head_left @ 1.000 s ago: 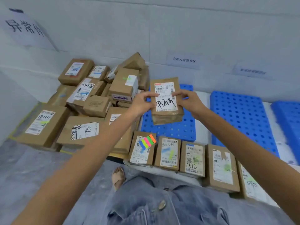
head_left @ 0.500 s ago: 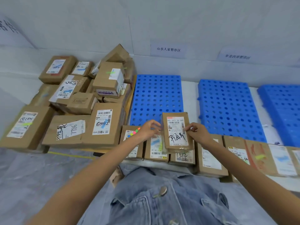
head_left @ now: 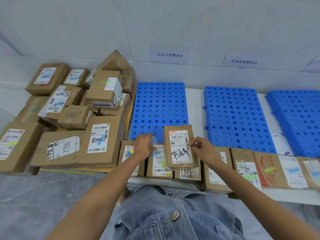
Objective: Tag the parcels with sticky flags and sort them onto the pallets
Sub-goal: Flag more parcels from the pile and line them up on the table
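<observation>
Three blue pallets (head_left: 232,115) run along the wall, w/ paper signs (head_left: 170,55) stuck above them. Left of those is a big messy pile (head_left: 69,118) of brown boxes, a lot of them w/ a flag on the label already. Along the front there's a row (head_left: 216,172) of smaller boxes, edge to edge, just in front of the pallets.

Now the change. A sec ago the parcel (head_left: 180,146) was up in the air in both hands, label facing the cam. Half a sec ago it was coming down. Now it's low over the middle of the row, far end overlapping the near edge of the left pallet (head_left: 155,104). Looks like it's resting on the row, but can't say 100%.

Right hand (head_left: 201,149) is on it, thumb and fingers (head_left: 194,142) pinching the right edge. Left hand (head_left: 144,146) has let go and sits just left of the parcel. It's motion-blurred, so can't tell if its fingers are spread or curled. It's right beside the flag pad (head_left: 130,151), the coloured strips on the leftmost box in the row.

IMO that means reading's done and tagging is next. No flag on this label that I can see, so the left hand prob goes for a strip. After that the parcel goes to whichever pallet matches, so this one isn't sorted yet.
</observation>
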### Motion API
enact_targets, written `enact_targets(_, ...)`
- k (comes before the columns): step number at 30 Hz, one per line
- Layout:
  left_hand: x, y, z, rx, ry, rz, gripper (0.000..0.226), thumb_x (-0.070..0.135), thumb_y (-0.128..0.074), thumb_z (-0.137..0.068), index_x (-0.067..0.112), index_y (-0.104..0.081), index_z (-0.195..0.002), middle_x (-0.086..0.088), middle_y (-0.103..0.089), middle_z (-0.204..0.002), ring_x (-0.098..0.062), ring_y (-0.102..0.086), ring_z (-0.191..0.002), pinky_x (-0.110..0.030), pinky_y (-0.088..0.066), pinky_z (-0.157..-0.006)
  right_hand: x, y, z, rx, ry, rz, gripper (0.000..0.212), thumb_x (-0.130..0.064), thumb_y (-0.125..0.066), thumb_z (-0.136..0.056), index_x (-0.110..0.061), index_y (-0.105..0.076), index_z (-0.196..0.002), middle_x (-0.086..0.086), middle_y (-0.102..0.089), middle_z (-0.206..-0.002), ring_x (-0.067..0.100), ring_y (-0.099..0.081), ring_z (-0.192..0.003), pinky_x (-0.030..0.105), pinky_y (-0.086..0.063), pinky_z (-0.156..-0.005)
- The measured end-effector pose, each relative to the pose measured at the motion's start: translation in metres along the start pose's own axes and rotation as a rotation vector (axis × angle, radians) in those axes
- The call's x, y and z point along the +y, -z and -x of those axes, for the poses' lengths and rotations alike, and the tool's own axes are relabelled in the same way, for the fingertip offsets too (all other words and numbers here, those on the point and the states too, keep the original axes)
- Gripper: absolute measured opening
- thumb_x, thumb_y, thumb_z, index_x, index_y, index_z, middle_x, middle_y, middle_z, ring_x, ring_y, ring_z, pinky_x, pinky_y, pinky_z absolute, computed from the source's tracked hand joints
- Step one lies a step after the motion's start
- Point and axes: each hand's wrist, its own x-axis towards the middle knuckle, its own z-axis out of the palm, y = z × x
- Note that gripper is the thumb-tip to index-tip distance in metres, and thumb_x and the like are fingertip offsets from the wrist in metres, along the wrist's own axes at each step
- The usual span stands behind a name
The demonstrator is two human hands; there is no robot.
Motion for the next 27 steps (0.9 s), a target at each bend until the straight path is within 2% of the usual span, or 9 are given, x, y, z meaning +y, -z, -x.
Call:
enact_targets(2,-0.002,0.010,-0.004,0.074,0.068,0.249,0.024,0.018,-0.072,-0.081,0.011,-0.052,-0.093,-0.005,-0.059,-0.093,-0.024,-0.058,-0.092,-0.033,-0.048,-0.079,-0.001,-0.001,0.001,0.002,0.014,0.024,0.023,-0.003,-0.057,-0.088,-0.021,-0.059,-0.074,0.004,-0.056,-0.076,0.020,-0.054,-0.074,0.027,-0.046,-0.065)
enact_targets(5,0.006,0.040,-0.008,0.169,0.137,0.597,0.022,0.012,-0.064,-0.089,0.012,-0.046,-0.076,-0.003,-0.062,-0.081,-0.019,-0.066,-0.079,-0.025,-0.049,-0.064,-0.003,-0.002,0.001,0.060,0.094,0.141,0.016,-0.008,-0.057,-0.089,-0.022,-0.058,-0.082,0.003,-0.053,-0.094,0.018,-0.055,-0.086,0.023,-0.044,-0.076)
enact_targets(7,0.019,0.069,-0.006,0.185,0.162,0.852,0.019,0.012,-0.060,-0.092,0.013,-0.046,-0.078,-0.010,-0.067,-0.085,-0.013,-0.068,-0.066,-0.023,-0.052,-0.054,-0.011,0.000,0.000,0.129,0.207,0.201,0.011,-0.010,-0.055,-0.091,-0.018,-0.060,-0.095,0.002,-0.052,-0.105,0.016,-0.053,-0.097,0.021,-0.041,-0.083)
enact_targets(9,0.036,0.098,-0.002,0.153,0.169,1.104,0.008,0.011,-0.059,-0.092,0.012,-0.053,-0.089,-0.014,-0.068,-0.087,-0.011,-0.067,-0.056,-0.024,-0.055,-0.052,-0.029,0.005,-0.002,0.170,0.361,0.199,0.017,-0.008,-0.056,-0.091,-0.015,-0.060,-0.105,0.002,-0.051,-0.111,0.014,-0.051,-0.104,0.019,-0.039,-0.087)
enact_targets(10,0.045,0.110,0.003,0.110,0.140,1.178,0.005,0.012,-0.059,-0.093,0.011,-0.055,-0.096,-0.014,-0.069,-0.089,-0.012,-0.068,-0.058,-0.024,-0.056,-0.054,-0.041,0.008,-0.004,0.174,0.438,0.174,0.021,-0.008,-0.057,-0.090,-0.015,-0.060,-0.108,0.001,-0.051,-0.112,0.012,-0.049,-0.106,0.018,-0.037,-0.089)
enact_targets(12,0.063,0.127,0.012,0.016,0.048,1.198,0.015,0.015,-0.058,-0.094,0.010,-0.056,-0.108,-0.010,-0.071,-0.093,-0.014,-0.071,-0.069,-0.023,-0.057,-0.059,-0.068,0.014,-0.006,0.166,0.574,0.108,0.026,-0.011,-0.062,-0.088,-0.018,-0.060,-0.113,-0.001,-0.051,-0.112,0.010,-0.048,-0.107,0.014,-0.034,-0.091)
enact_targets(15,0.084,0.141,0.024,-0.081,-0.034,1.230,0.020,0.018,-0.058,-0.093,0.011,-0.057,-0.111,-0.008,-0.073,-0.096,-0.019,-0.072,-0.080,-0.023,-0.057,-0.064,-0.092,0.018,-0.012,0.099,0.679,0.041,0.034,-0.019,-0.065,-0.087,-0.020,-0.058,-0.121,-0.002,-0.054,-0.116,0.008,-0.050,-0.108,0.016,-0.037,-0.095)
enact_targets(21,0.094,0.150,0.036,-0.118,-0.038,1.230,0.019,0.016,-0.058,-0.093,0.010,-0.058,-0.111,-0.010,-0.073,-0.096,-0.020,-0.072,-0.078,-0.023,-0.056,-0.065,-0.095,0.031,-0.015,-0.073,0.606,-0.203,0.035,-0.021,-0.068,-0.084,-0.024,-0.061,-0.119,-0.010,-0.063,-0.112,0.003,-0.058,-0.099,0.021,-0.048,-0.089)
enact_targets(27,0.104,0.148,0.043,-0.133,-0.044,1.221,0.017,0.014,-0.059,-0.093,0.009,-0.061,-0.109,-0.008,-0.074,-0.092,-0.021,-0.072,-0.077,-0.024,-0.057,-0.066,-0.096,0.035,-0.011,-0.052,0.638,-0.209,0.025,-0.020,-0.069,-0.084,-0.023,-0.064,-0.108,-0.009,-0.065,-0.107,0.008,-0.060,-0.095,0.021,-0.051,-0.083)
